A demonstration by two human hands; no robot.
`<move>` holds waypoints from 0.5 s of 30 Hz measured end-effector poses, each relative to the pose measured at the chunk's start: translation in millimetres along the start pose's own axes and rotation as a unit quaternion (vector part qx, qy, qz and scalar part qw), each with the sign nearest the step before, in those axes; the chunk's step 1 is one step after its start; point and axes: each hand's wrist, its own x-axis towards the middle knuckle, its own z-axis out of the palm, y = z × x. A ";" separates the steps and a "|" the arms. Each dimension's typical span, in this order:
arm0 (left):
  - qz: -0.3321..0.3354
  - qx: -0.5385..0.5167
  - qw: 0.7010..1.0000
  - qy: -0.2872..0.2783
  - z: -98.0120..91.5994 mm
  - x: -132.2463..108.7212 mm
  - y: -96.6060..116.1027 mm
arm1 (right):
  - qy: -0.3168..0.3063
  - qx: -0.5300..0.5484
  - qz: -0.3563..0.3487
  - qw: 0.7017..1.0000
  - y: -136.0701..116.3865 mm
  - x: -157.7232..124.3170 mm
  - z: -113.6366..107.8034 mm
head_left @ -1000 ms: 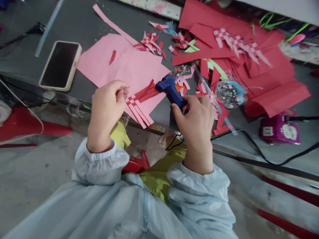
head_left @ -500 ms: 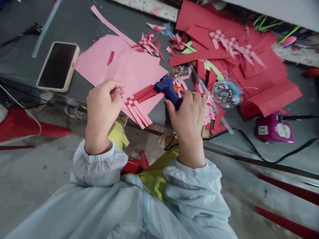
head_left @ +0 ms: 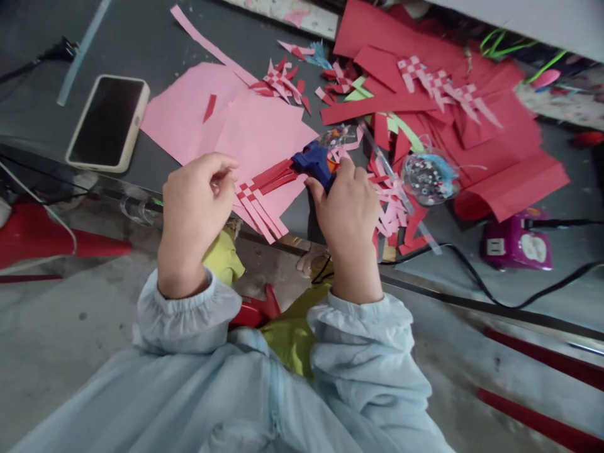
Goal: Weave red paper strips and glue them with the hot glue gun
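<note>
Broadly, the grey tabletop [head_left: 146, 38] is crowded, with red paper [head_left: 509, 138] heaped on its right side and pink sheets [head_left: 189, 113] spread at its middle. On those sheets the likeliest trouble is judged to lie: should glue be let through the woven paper piece [head_left: 250, 192], it could be stuck to what is beneath it. Its red strips [head_left: 271, 178] could also be dragged askew if they were caught by the front end of the blue glue gun [head_left: 314, 162], and, if that end is hot, the fingers of the left hand [head_left: 191, 207] could be burned should it be swung across.

By the right hand [head_left: 352, 214], the blue glue gun is gripped closely around its handle, with the thumb laid along the near side; how hard it is squeezed cannot be seen. The left hand is held with its fingers curled in, and whether anything is pinched between them is not shown.

Smallest of these, the woven paper piece is laid on the pink sheets between the two hands, its checked part just beside the left, its red strips pointed towards the gun. Whether they are touched by it cannot be judged.
</note>
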 end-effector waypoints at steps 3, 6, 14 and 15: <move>0.051 0.001 0.998 -0.033 -2.6 -6.6 -3.1 | -0.018 -0.014 -0.012 1.000 -0.8 2.1 -0.8; 0.114 0.019 0.991 -0.068 -3.2 -13.5 -6.9 | -0.009 -0.007 -0.028 1.000 1.2 1.3 -1.6; 0.143 0.042 0.983 -0.103 2.4 -18.5 -8.3 | 0.057 0.108 -0.055 0.991 19.1 -8.3 -16.0; 0.143 0.042 0.983 -0.105 3.6 -18.0 -8.7 | 0.064 0.137 -0.053 0.987 21.9 -9.1 -18.3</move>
